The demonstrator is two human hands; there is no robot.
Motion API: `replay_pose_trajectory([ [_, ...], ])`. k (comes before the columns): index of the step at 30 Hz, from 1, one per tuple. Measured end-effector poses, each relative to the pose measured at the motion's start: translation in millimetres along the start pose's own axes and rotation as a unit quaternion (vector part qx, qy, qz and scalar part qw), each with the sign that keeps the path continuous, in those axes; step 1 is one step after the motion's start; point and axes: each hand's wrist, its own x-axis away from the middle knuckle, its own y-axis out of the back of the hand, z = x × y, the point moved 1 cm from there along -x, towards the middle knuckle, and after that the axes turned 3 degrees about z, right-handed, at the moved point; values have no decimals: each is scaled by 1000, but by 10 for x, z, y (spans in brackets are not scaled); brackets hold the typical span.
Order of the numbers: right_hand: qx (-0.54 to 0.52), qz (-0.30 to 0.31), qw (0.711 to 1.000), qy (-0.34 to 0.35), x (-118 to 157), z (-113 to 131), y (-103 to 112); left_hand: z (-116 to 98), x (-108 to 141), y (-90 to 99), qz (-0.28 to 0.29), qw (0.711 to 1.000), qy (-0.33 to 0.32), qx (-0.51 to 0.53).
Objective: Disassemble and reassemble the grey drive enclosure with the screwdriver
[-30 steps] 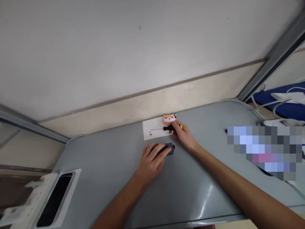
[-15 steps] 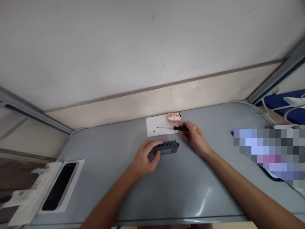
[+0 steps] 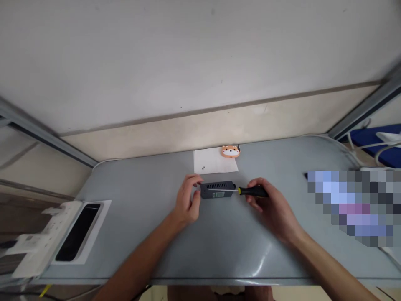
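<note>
A dark grey box (image 3: 225, 184) with a row of vent slots and a pale label lies on the grey table. Just left of it is my left hand (image 3: 188, 200), its thumb and fingers apart at the box's left end, holding nothing. My right hand (image 3: 271, 200) grips the black handle of a screwdriver (image 3: 255, 191). The screwdriver's shaft extends leftward across the front of the box. Behind the box is a white paper (image 3: 211, 161) with small dark screws (image 3: 203, 167) on it. An orange animal-faced case (image 3: 230, 151) sits on the paper's back right corner.
At the left, a phone (image 3: 78, 232) rests on a white sheet beside a white power strip (image 3: 46, 240) with plugs. A pixelated object (image 3: 351, 205) is at the right of the table (image 3: 138, 238). The wall (image 3: 175, 129) stands behind the table.
My right hand has brought the screwdriver from over the paper toward me, to the box. My left hand has let go of the box. Another small dark screw now shows on the paper.
</note>
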Motion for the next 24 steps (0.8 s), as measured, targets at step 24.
replay_pose_trajectory([
  [24, -39, 41, 998, -4, 32, -212, -51, -62, -37, 15, -23, 998, 4, -53],
])
